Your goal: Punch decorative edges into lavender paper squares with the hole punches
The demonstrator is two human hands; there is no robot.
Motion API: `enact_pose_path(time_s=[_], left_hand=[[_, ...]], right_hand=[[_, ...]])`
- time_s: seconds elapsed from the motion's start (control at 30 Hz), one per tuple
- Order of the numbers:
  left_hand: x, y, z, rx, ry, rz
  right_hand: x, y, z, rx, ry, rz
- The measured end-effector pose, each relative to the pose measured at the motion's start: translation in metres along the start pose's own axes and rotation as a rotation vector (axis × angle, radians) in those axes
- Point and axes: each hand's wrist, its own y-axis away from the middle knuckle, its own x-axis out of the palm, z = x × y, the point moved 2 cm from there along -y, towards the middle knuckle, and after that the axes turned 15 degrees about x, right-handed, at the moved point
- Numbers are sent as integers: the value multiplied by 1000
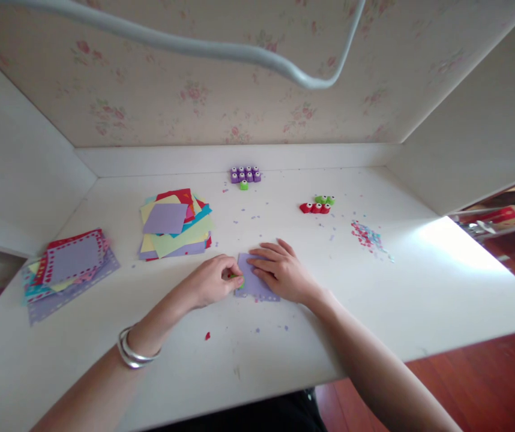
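A small sheet of purple paper [257, 288] lies on the white table in front of me, with a row of punched holes along its near edge. My left hand [218, 279] is closed around a small green craft punch [238, 282] at the sheet's left edge; the fingers hide most of the punch. Spread flat over the sheet's right part, my right hand [282, 270] presses it against the table. Tiny purple paper bits lie close to the sheet's near edge, and a red scrap [207, 336] is nearer to me.
Loose coloured paper [165, 219] is piled at the back left, and punched sheets [75, 261] are stacked at the far left. Purple punches [245, 176] stand at the back. Red punches [316, 208] and green ones sit right of centre, near a heap of confetti [368, 237].
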Motion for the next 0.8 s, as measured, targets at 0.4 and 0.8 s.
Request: enact_pose_path(time_s=[0.4,0.8], left_hand=[[-13,-35,-10,-174,-108,372],[-16,4,2,124,-12,150]], right_hand=[[0,0,3,-1,16,-11],[-1,1,1,-5,-6,-29]])
